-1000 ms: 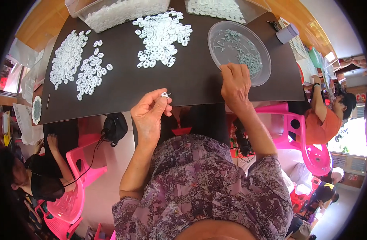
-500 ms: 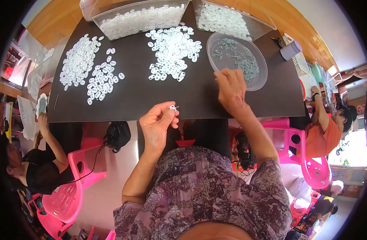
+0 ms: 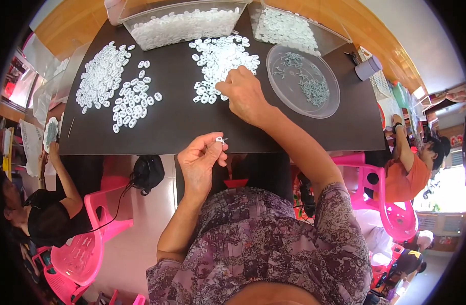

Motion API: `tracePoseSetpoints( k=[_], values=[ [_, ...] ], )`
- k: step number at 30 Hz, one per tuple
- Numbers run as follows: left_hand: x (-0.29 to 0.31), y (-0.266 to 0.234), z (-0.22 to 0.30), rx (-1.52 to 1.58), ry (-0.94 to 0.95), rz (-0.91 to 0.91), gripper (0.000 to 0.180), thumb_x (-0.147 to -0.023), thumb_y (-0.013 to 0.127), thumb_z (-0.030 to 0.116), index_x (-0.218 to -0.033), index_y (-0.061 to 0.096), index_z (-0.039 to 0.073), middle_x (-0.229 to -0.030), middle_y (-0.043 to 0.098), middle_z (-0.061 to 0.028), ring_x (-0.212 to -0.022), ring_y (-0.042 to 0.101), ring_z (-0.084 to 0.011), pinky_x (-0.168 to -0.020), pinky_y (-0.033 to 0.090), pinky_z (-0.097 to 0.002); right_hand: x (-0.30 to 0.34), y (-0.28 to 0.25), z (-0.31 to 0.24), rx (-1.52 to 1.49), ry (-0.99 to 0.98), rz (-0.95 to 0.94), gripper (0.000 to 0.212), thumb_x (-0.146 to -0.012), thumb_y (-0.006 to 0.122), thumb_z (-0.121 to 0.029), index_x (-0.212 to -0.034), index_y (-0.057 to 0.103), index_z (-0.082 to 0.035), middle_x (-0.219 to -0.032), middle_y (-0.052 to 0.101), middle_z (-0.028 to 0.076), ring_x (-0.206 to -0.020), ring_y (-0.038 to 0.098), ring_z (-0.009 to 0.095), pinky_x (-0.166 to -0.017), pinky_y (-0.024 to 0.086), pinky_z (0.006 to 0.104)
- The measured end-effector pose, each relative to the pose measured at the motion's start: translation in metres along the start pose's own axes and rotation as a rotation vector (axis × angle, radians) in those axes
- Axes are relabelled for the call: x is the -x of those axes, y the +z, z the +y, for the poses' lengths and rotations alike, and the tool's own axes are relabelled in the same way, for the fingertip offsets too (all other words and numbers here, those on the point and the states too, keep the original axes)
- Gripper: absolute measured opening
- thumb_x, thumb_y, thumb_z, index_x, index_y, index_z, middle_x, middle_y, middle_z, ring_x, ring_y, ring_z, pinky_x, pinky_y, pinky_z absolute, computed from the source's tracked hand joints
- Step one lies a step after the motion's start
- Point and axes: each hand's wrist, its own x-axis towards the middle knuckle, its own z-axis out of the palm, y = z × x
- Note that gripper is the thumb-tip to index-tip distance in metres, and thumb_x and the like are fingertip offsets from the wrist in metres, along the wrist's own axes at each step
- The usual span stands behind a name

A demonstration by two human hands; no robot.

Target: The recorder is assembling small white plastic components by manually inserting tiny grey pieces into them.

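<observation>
Your left hand (image 3: 197,161) is closed to a pinch at the near edge of the table (image 3: 177,124), thumb against fingers, with a small white piece (image 3: 219,140) between their tips. A thin grey stub pokes out to the right of it. Your right hand (image 3: 244,96) is over the near right part of the middle pile (image 3: 218,57) of white pieces, fingers bent and thumb-side tips down among them; you can't tell from here how wide the tips are spread or whether they have hold of anything.

Between the middle pile and the small pile (image 3: 131,105) to its left, the table is bare right down to the near edge. The big pile (image 3: 102,73) sits farther left. Two bins (image 3: 184,12) (image 3: 330,40) close off the far side. On the right, your forearm passes just beside the near left rim of the dish (image 3: 322,113), which holds grey bits (image 3: 314,91); bare table lies between its near rim and the near edge, and more to its right, below the cup (image 3: 368,68).
</observation>
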Motion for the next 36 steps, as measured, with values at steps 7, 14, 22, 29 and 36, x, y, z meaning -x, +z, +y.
tracePoseSetpoints(
  k=[7,14,22,29,36],
  values=[
    [-0.001,0.0,0.0,0.0,-0.013,0.005,0.019,-0.084,0.061,0.004,-0.099,0.062,-0.007,-0.078,0.064,-0.0118,-0.059,0.057,-0.0126,-0.051,0.047,-0.0234,0.001,0.001,0.005,0.014,0.008,0.035,0.012,-0.065,0.059,0.002,-0.074,0.057,-0.006,-0.073,0.05,0.009,-0.074,0.048,0.028,-0.066,0.039,0.038],
    [-0.001,0.005,0.003,0.015,-0.02,-0.001,0.02,-0.084,0.061,0.005,-0.1,0.061,-0.007,-0.078,0.063,-0.0116,-0.059,0.057,-0.0125,-0.052,0.047,-0.0235,0.023,-0.024,-0.005,-0.9,0.603,-0.021,0.015,-0.08,0.062,-0.008,-0.094,0.063,-0.002,-0.082,0.063,0.004,-0.068,0.053,0.01,-0.06,0.042,0.0248],
    [-0.004,0.02,0.005,0.039,0.027,0.028,0.021,-0.085,0.06,0.005,-0.102,0.061,-0.006,-0.079,0.063,-0.0115,-0.059,0.056,-0.0123,-0.052,0.047,-0.0232,0.045,-0.048,-0.021,-1.332,0.872,-0.058,0.017,-0.08,0.064,-0.009,-0.095,0.064,-0.001,-0.077,0.064,0.004,-0.064,0.051,0.005,-0.056,0.038,0.0173],
    [-0.003,0.023,0.004,0.014,0.09,0.03,0.02,-0.085,0.059,0.003,-0.103,0.06,-0.007,-0.079,0.063,-0.0114,-0.06,0.057,-0.0124,-0.051,0.048,-0.023,0.056,-0.044,-0.042,-1.349,0.875,0.028,0.017,-0.081,0.065,-0.009,-0.095,0.064,-0.001,-0.078,0.065,0.002,-0.065,0.052,0.005,-0.055,0.038,0.0176],
    [-0.001,0.022,0.004,-0.003,0.084,0.036,0.02,-0.086,0.058,0.002,-0.104,0.06,-0.006,-0.08,0.063,-0.0111,-0.061,0.057,-0.0121,-0.052,0.048,-0.0225,0.059,-0.048,-0.051,-1.339,0.863,0.054,0.016,-0.082,0.064,-0.008,-0.096,0.064,0.0,-0.08,0.064,0.001,-0.067,0.052,0.004,-0.055,0.038,0.017]
  ],
)
